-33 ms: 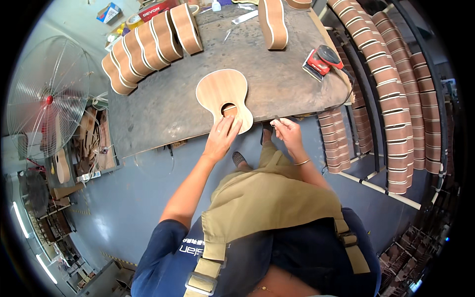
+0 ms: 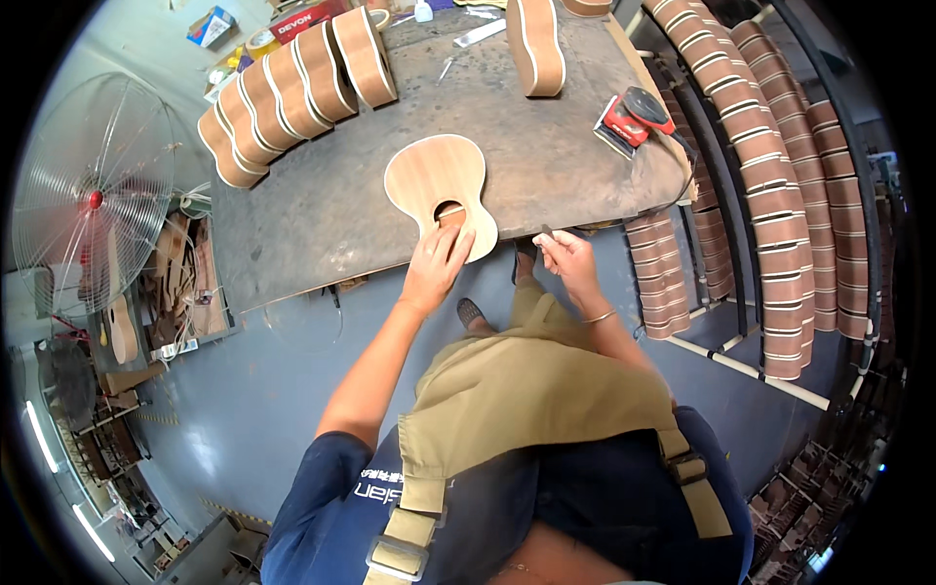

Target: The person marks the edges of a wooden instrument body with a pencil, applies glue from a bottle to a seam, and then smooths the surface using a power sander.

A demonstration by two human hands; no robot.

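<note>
A small unfinished ukulele-like body (image 2: 434, 166) of pale wood, with a light edge and a round sound hole, lies on the workbench (image 2: 327, 210) close to its front edge. My left hand (image 2: 435, 265) rests flat on its near end, fingers stretched out by the sound hole. Off the bench edge, to the right of the body, my right hand (image 2: 571, 263) is closed in a pinch. A small dark flat piece (image 2: 546, 231) sticks out from between its thumb and finger; its kind is too small to make out.
A row of curved wooden instrument bodies (image 2: 278, 102) stands at the back left, and another body (image 2: 536, 49) at the back. A red and black sander (image 2: 632, 122) with a cord sits at the right. Racks of bodies (image 2: 780, 214) stand right; a large fan (image 2: 96, 200) left.
</note>
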